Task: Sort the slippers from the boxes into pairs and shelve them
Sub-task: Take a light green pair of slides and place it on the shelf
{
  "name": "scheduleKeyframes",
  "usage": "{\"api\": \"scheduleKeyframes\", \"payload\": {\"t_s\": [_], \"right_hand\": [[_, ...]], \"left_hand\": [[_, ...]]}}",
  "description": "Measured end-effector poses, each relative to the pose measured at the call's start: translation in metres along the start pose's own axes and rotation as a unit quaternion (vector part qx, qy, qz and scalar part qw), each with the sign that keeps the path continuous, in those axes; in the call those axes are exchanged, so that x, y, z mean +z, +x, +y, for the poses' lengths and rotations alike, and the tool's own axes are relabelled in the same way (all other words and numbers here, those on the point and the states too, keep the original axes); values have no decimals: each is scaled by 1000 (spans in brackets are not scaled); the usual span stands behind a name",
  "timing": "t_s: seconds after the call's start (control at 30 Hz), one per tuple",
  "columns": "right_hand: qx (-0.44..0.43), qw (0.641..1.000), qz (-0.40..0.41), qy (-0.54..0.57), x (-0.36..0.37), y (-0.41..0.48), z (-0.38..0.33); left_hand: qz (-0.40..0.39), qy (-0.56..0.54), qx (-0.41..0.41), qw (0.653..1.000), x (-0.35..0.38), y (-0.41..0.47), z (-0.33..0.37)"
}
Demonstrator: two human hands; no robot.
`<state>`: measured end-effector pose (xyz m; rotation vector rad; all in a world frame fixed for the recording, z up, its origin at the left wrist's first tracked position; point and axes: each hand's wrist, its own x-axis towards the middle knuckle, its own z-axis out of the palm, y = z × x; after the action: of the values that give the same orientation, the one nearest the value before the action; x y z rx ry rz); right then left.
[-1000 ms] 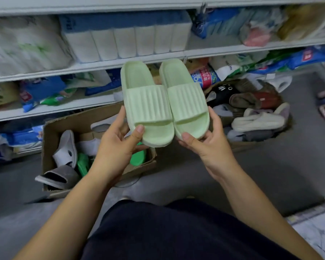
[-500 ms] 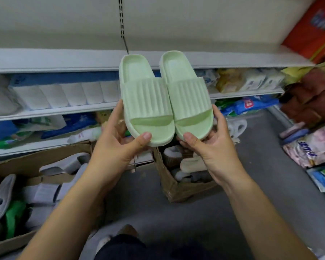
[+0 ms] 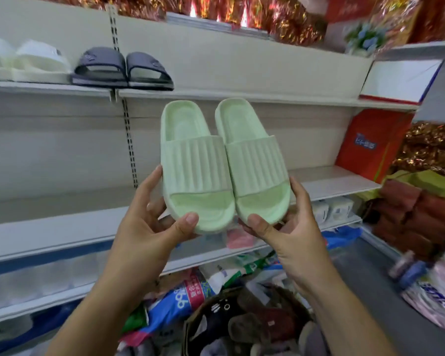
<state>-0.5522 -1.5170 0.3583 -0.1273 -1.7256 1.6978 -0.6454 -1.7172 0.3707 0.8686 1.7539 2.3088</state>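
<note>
I hold a pair of pale green ribbed slippers side by side, toes toward me, in front of a bare shelf [image 3: 62, 224]. My left hand [image 3: 149, 227] grips the toe of the left green slipper [image 3: 195, 170]. My right hand [image 3: 290, 232] grips the toe of the right green slipper [image 3: 254, 163]. On the upper shelf [image 3: 242, 97] stand a dark navy pair [image 3: 121, 68] and a white pair [image 3: 26, 62], above and left of the green pair. A box of mixed slippers [image 3: 247, 327] lies low in the view.
A red box [image 3: 370, 145] stands at the right end of the middle shelf, with a white board [image 3: 398, 80] above it. Shiny red and gold goods fill the top and right. Packaged goods [image 3: 190, 294] sit on the lower shelves.
The view has swung upward from the floor boxes to the upper shelves. Both hands have risen with the green pair, still held the same way.
</note>
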Motion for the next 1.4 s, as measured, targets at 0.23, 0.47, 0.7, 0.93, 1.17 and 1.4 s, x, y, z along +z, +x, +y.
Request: {"api": "scheduleKeyframes", "payload": {"t_s": [0.23,0.47,0.7,0.93,1.17,1.4], "right_hand": [[-27,999,-24,38,-18,95,-25],[29,991,-88,93,-24,204,-44],[19,990,-125,-62,-31,273,-42],[-99,935,-125,-317,-38,308,-34],[-135,828,-67,-540,-14,338,-29],[-161,821,-78,-542,3,362,-23]], "left_hand": [[-17,16,35,999,27,98,23],[9,44,24,999,53,188,44],[29,64,-27,997,66,242,48],[113,442,74,887,70,263,37],[145,679,76,716,67,292,44],[93,694,102,707,47,314,46]]}}
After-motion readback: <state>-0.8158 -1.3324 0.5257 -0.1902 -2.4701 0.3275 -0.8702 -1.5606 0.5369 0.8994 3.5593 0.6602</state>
